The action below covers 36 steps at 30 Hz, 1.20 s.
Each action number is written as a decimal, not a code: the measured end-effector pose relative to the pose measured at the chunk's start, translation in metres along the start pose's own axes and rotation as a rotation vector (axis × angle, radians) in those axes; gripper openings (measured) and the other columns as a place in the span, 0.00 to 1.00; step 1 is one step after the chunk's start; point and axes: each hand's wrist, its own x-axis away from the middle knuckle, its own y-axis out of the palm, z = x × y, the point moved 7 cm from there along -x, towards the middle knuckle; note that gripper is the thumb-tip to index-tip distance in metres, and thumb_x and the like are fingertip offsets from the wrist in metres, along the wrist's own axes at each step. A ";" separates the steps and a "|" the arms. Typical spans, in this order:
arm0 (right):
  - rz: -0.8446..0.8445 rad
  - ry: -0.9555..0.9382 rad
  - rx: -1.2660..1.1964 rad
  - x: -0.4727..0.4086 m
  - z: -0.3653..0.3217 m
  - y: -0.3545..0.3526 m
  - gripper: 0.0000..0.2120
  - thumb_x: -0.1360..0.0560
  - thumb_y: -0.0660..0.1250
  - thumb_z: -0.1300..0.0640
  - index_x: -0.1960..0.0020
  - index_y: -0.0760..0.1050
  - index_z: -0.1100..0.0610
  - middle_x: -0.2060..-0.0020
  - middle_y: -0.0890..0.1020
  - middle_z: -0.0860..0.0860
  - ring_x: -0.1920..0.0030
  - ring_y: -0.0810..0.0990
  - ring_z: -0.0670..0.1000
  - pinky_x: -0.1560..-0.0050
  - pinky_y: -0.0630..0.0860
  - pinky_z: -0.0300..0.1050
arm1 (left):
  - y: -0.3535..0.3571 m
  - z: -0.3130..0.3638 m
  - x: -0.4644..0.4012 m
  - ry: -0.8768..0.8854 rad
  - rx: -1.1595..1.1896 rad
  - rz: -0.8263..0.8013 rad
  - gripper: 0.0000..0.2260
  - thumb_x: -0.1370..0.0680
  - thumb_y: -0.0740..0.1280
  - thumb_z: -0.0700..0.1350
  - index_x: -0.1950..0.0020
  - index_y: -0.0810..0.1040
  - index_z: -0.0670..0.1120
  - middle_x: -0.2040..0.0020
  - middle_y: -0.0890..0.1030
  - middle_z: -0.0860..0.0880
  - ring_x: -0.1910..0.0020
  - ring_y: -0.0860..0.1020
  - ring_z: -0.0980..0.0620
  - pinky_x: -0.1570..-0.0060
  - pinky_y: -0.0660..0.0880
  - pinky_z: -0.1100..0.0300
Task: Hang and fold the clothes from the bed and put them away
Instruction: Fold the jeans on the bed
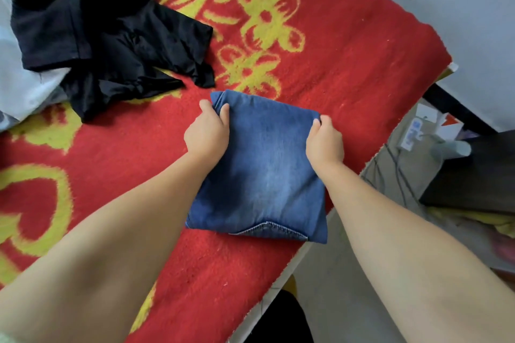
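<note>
Crumpled black garments (92,25) lie far left on the red blanket with yellow pattern (348,44). Left hand (207,131) pinches the far-left corner of the folded blue denim jeans (264,170), thumb on top. Right hand (324,139) grips the far-right corner, fingers curled. Jeans lie near the bed's right edge.

Both bare forearms reach forward over the bed's right edge. Left hand (206,131) is curled, thumb and fingers pinching the far left corner of the folded jeans (262,170). Right hand (324,140) does the same at the far right corner, knuckles up.
</note>
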 end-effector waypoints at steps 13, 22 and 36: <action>-0.090 -0.533 0.469 0.069 -0.016 0.067 0.28 0.18 0.45 0.46 0.22 0.40 0.49 0.22 0.42 0.45 0.26 0.33 0.44 0.29 0.35 0.67 | 0.051 0.022 0.070 0.625 -0.482 -0.025 0.24 0.19 0.50 0.52 0.23 0.58 0.48 0.23 0.58 0.48 0.23 0.55 0.45 0.29 0.46 0.35; -0.056 -0.595 0.407 0.111 0.015 0.054 0.27 0.21 0.49 0.46 0.22 0.51 0.48 0.23 0.49 0.47 0.23 0.44 0.50 0.30 0.46 0.73 | 0.028 -0.045 0.110 0.675 -0.457 0.093 0.25 0.20 0.53 0.54 0.24 0.63 0.48 0.24 0.60 0.45 0.24 0.56 0.43 0.32 0.52 0.30; -0.162 -0.767 0.698 0.212 0.034 0.066 0.45 0.40 0.78 0.54 0.26 0.64 0.48 0.26 0.64 0.53 0.27 0.64 0.56 0.37 0.62 0.75 | 0.046 -0.079 0.209 0.978 -0.603 0.001 0.31 0.29 0.56 0.43 0.25 0.57 0.41 0.24 0.59 0.44 0.26 0.63 0.45 0.30 0.54 0.36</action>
